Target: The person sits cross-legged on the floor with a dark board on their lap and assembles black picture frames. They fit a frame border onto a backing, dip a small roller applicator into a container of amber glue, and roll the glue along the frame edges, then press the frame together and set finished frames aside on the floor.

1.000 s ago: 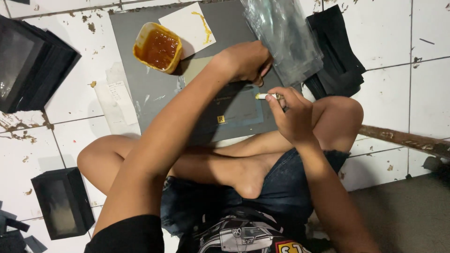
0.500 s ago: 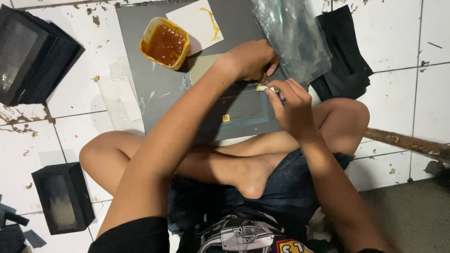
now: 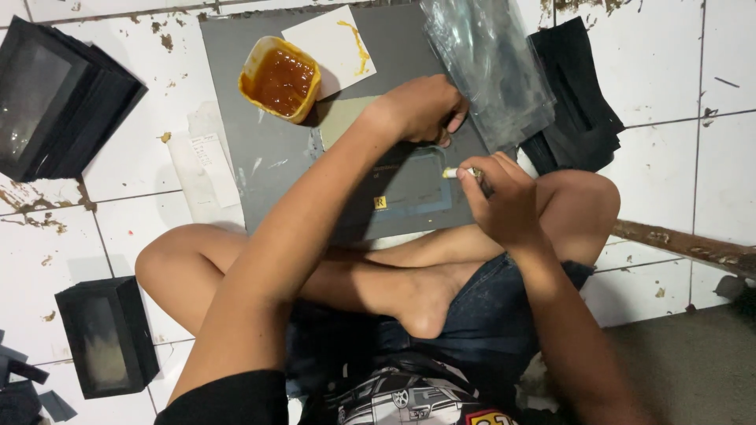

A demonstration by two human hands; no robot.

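The left hand (image 3: 421, 106) is curling into a loose fist, pressing down on the dark flat box panel (image 3: 409, 189) lying on the grey board (image 3: 236, 142) before the crossed legs. The right hand (image 3: 504, 201) is pinching a small pale-tipped brush (image 3: 459, 172) — fingers closed around it — touching the panel. An orange glue tub (image 3: 279, 79) is sitting at ten o'clock.
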